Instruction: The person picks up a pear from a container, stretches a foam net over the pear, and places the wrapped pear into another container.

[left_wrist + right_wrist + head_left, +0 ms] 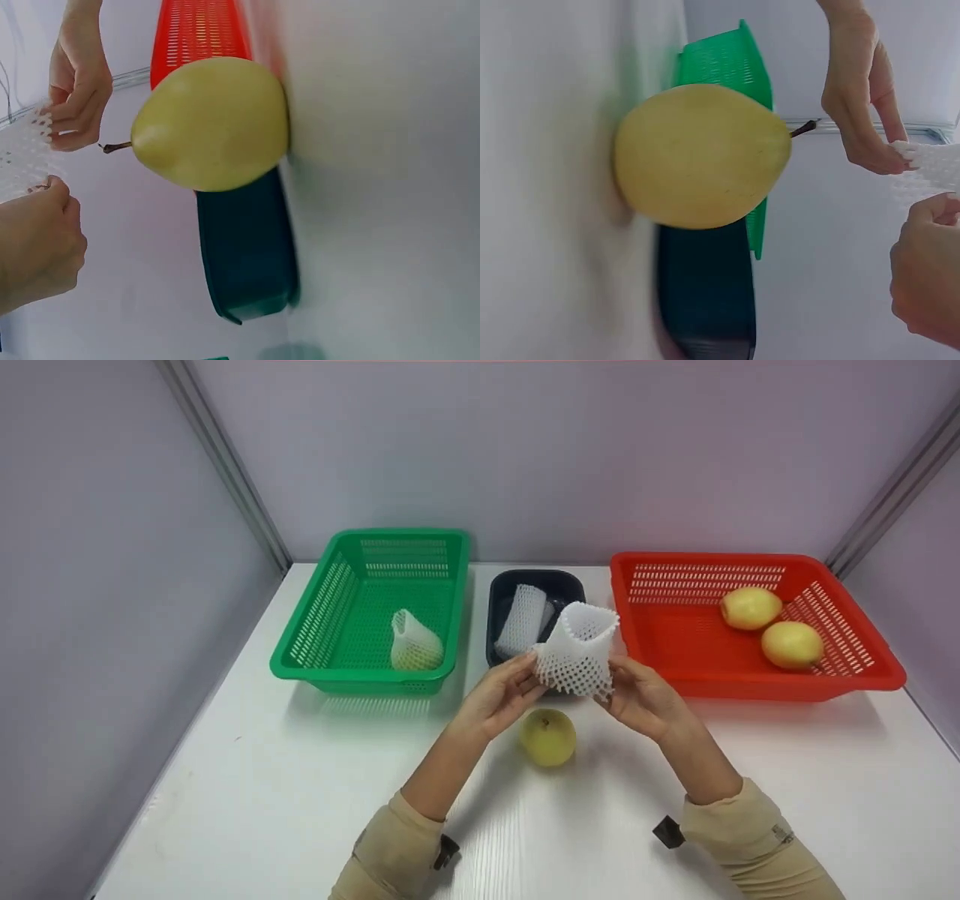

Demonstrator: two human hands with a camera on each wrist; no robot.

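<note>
Between them my two hands hold a white foam net sleeve point(576, 660), its wide mouth facing up. My left hand point(501, 697) pinches its left lower edge, and my right hand point(643, 699) pinches the right side. Below the sleeve a yellow-green pear point(548, 737) stands upright on the white table, stem up. Both wrist views show this pear point(214, 124) large and close, with the hands and the net sleeve point(934, 169) off beyond its stem end.
Behind the hands, a dark tray point(498, 611) holds more white foam sleeves point(523, 619). A green basket point(360, 681) at left contains a pear in a foam net point(415, 645). At right, a red basket point(739, 688) contains two bare pears point(792, 645).
</note>
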